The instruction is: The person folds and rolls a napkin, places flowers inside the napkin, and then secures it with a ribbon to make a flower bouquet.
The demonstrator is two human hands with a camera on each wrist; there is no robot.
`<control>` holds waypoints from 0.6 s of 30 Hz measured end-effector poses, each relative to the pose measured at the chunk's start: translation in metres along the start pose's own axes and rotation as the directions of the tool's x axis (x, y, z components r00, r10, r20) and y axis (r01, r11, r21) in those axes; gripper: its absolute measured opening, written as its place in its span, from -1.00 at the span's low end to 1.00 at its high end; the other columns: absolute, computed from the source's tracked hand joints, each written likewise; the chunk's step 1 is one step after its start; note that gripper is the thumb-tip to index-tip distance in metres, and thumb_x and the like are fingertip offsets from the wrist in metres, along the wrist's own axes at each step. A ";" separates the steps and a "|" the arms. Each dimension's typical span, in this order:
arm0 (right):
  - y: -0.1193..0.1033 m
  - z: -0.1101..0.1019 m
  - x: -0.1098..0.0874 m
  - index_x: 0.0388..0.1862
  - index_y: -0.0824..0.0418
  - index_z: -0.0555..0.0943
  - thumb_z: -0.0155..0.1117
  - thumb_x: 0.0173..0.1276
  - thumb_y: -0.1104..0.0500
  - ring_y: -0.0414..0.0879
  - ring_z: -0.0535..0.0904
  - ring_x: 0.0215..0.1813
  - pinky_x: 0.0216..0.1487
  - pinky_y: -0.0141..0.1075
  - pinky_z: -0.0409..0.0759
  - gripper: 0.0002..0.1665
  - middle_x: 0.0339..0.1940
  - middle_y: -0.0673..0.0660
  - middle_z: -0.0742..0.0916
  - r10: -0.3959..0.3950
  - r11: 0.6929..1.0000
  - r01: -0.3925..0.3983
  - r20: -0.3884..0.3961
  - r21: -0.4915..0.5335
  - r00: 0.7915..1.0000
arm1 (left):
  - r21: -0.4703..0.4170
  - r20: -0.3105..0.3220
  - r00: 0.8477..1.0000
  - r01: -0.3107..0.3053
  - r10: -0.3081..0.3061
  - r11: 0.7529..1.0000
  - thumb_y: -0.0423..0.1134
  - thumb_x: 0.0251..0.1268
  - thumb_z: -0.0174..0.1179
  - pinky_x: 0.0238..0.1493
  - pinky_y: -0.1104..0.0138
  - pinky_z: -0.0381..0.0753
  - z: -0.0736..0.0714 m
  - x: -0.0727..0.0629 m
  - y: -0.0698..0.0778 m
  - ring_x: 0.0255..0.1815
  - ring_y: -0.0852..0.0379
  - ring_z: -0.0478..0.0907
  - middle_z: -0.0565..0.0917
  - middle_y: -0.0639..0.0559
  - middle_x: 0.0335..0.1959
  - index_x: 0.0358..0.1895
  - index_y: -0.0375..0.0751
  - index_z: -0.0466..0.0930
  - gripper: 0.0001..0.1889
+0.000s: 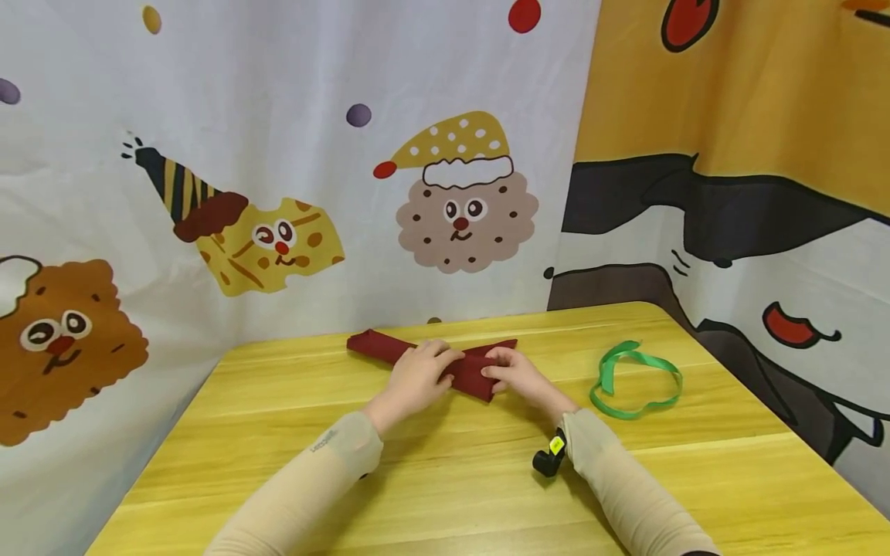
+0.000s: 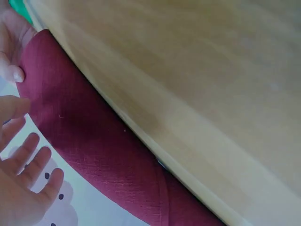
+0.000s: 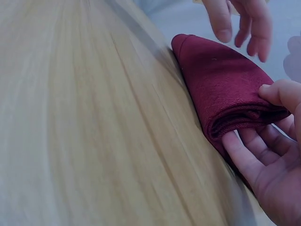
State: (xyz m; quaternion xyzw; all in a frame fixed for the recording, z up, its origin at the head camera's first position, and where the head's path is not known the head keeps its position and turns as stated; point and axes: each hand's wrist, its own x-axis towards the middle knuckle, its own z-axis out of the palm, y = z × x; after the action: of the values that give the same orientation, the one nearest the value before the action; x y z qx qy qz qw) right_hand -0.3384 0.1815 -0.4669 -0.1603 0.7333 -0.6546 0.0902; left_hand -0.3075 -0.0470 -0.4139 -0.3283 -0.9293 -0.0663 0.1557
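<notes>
A dark red cloth (image 1: 476,380), rolled and folded into a long bundle, lies on the table in front of me. Its layered end faces my right hand (image 1: 520,377). In the right wrist view that hand (image 3: 282,181) pinches the end of the cloth (image 3: 221,82), thumb on top and fingers underneath at the folds. My left hand (image 1: 417,380) is over the middle of the roll in the head view. The left wrist view shows the left hand (image 2: 26,183) with fingers loosely spread beside the cloth (image 2: 99,132), not curled round it.
A loop of green ribbon (image 1: 607,376) lies on the wooden table (image 1: 445,494), to the right of my right hand. Behind the far table edge hangs a curtain (image 1: 278,154) printed with cartoon figures. A small black device (image 1: 548,462) sits at the right wrist.
</notes>
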 end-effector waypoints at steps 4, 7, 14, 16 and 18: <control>0.002 -0.001 0.001 -0.13 0.42 0.47 0.21 0.36 0.30 -0.03 0.65 -0.26 -0.30 -0.20 0.66 -0.79 -0.17 0.24 0.61 0.011 1.000 -0.011 -0.033 -0.009 0.999 | 0.015 0.066 0.997 -0.029 0.028 0.999 -0.11 0.31 0.26 0.03 0.10 0.46 0.003 -0.003 0.002 0.11 0.05 0.45 0.52 0.08 0.08 0.20 0.10 0.57 -0.61; 0.003 -0.003 0.001 -0.14 0.41 0.48 0.23 0.36 0.30 -0.02 0.65 -0.26 -0.27 -0.18 0.66 -0.80 -0.17 0.25 0.62 0.019 0.999 -0.021 -0.060 -0.029 0.998 | 0.033 0.146 0.989 -0.045 0.040 0.998 -0.07 0.32 0.24 0.06 0.09 0.46 0.005 -0.004 0.004 0.13 0.03 0.44 0.50 0.06 0.13 0.23 0.14 0.56 -0.59; 0.003 -0.006 0.001 -0.23 0.34 0.57 0.32 0.30 0.25 -0.07 0.58 -0.35 -0.33 -0.22 0.60 -0.83 -0.30 0.16 0.65 -0.005 0.976 -0.032 -0.169 -0.215 0.986 | 0.024 0.312 0.950 -0.036 0.027 0.999 0.04 0.36 0.17 0.25 -0.04 0.34 0.010 -0.004 0.009 0.34 -0.07 0.34 0.35 -0.02 0.39 0.35 0.20 0.44 -0.50; 0.004 -0.007 0.001 -0.24 0.30 0.59 0.35 0.28 0.22 -0.06 0.54 -0.41 -0.38 -0.25 0.55 -0.83 -0.37 0.12 0.65 -0.010 0.961 -0.045 -0.196 -0.272 0.981 | 0.018 0.336 0.941 -0.037 0.029 0.999 0.08 0.37 0.15 0.28 -0.05 0.30 0.013 -0.003 0.009 0.38 -0.08 0.30 0.31 -0.01 0.42 0.38 0.22 0.40 -0.48; 0.005 -0.009 0.001 -0.25 0.28 0.61 0.36 0.28 0.19 -0.06 0.51 -0.46 -0.42 -0.25 0.51 -0.82 -0.41 0.09 0.64 -0.015 0.946 -0.054 -0.211 -0.319 0.977 | 0.015 0.356 0.934 -0.038 0.030 0.999 0.11 0.37 0.14 0.30 -0.06 0.27 0.016 -0.002 0.010 0.40 -0.09 0.26 0.29 0.00 0.44 0.40 0.25 0.36 -0.45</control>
State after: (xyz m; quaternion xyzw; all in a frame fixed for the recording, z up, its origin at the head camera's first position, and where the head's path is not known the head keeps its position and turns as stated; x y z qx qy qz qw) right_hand -0.3432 0.1901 -0.4705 -0.0953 0.8376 -0.5379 -0.0092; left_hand -0.3037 -0.0374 -0.4294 -0.3492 -0.9370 0.0070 -0.0100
